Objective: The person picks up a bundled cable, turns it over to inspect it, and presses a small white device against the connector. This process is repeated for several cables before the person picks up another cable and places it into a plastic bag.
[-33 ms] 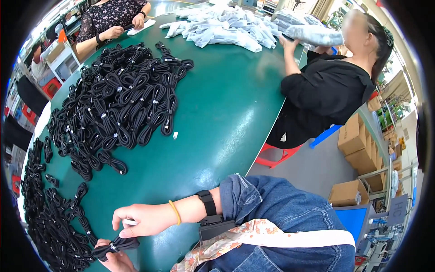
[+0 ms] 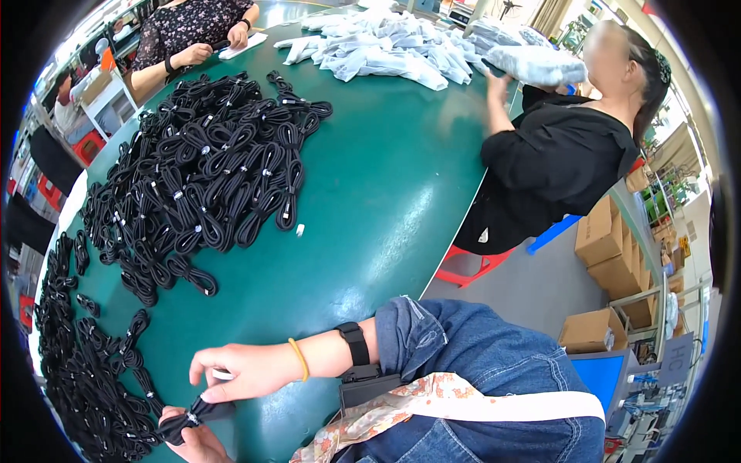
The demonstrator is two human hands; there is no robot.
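Observation:
My left hand (image 2: 197, 446) grips a coiled black cable (image 2: 185, 423) at the lower left, its fingers wrapped about one end of the bundle. A light-coloured tie circles the bundle's middle. Just above it, my right hand (image 2: 241, 375) is closed, thumb and fingers pinching the bundle's other end. Between its curled fingers shows a small white piece (image 2: 221, 375) whose kind I cannot make out. Beside my left hand lies a long heap of coiled black cables (image 2: 93, 386). A larger pile of the same cables (image 2: 208, 162) covers the table farther off.
On the green table (image 2: 363, 208) a tiny white piece (image 2: 300, 230) lies near the larger pile. White plastic-wrapped packs (image 2: 386, 46) are heaped at the far side. A co-worker in black (image 2: 556, 162) at the right holds a clear bag (image 2: 536, 65); another person (image 2: 189, 35) works at the far left.
The bag held by the co-worker at the right has tilted and dropped slightly, and that person's hand has shifted. My hands and the coiled cable stay almost in place.

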